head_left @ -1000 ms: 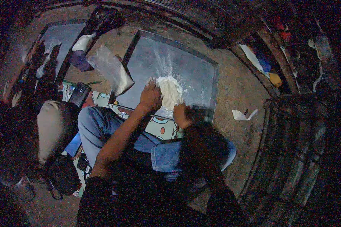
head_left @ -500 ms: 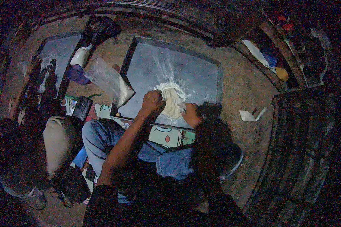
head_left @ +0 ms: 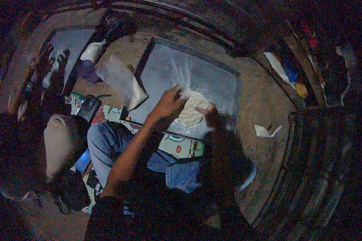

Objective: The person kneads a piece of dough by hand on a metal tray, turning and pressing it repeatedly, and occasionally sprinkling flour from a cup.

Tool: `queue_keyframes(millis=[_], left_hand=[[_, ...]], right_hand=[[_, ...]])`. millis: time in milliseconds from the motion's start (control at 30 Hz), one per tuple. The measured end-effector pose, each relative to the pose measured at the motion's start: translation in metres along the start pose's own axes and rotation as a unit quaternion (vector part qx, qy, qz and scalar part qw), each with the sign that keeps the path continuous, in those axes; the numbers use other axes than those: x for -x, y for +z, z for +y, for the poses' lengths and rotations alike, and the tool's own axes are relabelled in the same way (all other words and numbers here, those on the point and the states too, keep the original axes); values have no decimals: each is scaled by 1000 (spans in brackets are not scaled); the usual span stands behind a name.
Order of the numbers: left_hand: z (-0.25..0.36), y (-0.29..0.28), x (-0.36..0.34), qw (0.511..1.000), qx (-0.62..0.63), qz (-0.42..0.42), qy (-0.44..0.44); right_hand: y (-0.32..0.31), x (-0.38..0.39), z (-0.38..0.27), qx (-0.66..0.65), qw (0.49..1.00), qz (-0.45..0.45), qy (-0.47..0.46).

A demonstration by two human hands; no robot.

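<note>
Left hand (head_left: pixel 171 105): bent fingers at the far-left rim of the dough (head_left: pixel 190 116). Right hand (head_left: pixel 212 115): at the right rim, one digit laid over the top face. Hands apart from each other, both touching the dough; whether either pinches it or only presses, cannot tell (dim, right hand in shadow).

Key relation: dough lies between the hands, to the right of the left and to the left of the right. Neither hand is nearer, as both are in contact; left contact sits somewhat farther from the body. Outline roundish; long axis weak, appearing to run away from the person.

Dough rests flat in the near part of a shallow dark-rimmed tray (head_left: pixel 159 66). White powder streaks (head_left: pixel 182 71) fan out beyond its far edge.

Outward: clear bag (head_left: pixel 122 82) with white contents at the tray's left rim; phone (head_left: pixel 88 107) farther left; folded white scrap (head_left: pixel 267 131) on the floor, right.
</note>
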State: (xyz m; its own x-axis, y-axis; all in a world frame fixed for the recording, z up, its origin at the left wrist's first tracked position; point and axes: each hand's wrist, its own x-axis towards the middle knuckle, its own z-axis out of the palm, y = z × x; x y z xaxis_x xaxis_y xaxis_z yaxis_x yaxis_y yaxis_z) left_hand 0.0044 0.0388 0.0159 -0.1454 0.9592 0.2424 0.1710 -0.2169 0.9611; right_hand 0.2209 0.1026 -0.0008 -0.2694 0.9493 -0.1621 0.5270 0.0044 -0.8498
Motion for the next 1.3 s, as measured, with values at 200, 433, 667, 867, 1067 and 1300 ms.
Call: queue_keyframes(millis=[200,433,667,867,1067,1300], left_hand=[[-11,-28,4,960,-277,-19,-49],[2,-33,10,945,-296,-13,-141],[-48,-35,35,933,-338,-2,-123],[-53,-28,36,897,-378,-166,-159],[-72,10,60,808,-531,-236,-100],[-77,6,61,814,-532,-214,-91]], right_hand=[[-4,-43,-16,73,989,80,-101],[59,-50,7,341,912,-21,-226],[97,-8,50,427,876,-155,-164],[82,10,7,310,933,-126,-129],[82,-14,-14,255,954,-114,-110],[122,-25,52,417,865,-178,-217]])
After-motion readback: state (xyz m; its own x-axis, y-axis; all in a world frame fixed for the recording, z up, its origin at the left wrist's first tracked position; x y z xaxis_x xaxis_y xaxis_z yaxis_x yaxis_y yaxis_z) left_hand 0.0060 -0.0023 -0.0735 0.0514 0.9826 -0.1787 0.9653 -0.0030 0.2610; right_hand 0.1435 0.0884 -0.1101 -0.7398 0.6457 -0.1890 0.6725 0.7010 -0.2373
